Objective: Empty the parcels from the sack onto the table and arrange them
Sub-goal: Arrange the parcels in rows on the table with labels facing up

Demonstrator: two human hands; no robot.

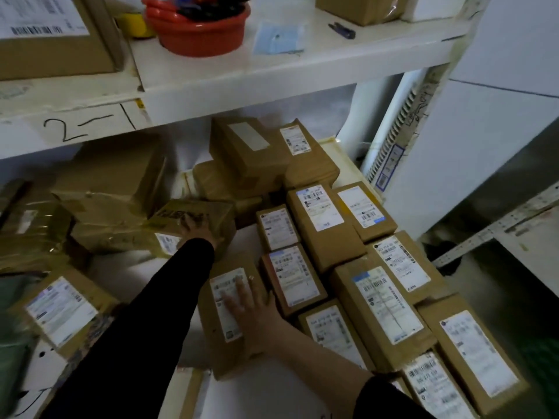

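At the near left, a labelled parcel (63,309) is lying on the white surface (245,243), just beside some blurred green material (9,300) at the edge of view. Beyond it, tape-wrapped parcels (106,207) are piling up under the shelf (272,74), which is carrying a red bowl (196,31).

The left hand (198,226), in a black sleeve, is reaching far across to a black-printed carton (219,211) and resting on its top. The hand is blurred, so I cannot tell whether its fingers are grasping or only pressing.

Nearer, the right hand (254,309) is lying flat on a brown parcel (217,355), its fingers (242,290) released and spread over the shipping label. That parcel is touching the neat rows of labelled parcels (384,300) filling the right side of the surface, label side up.
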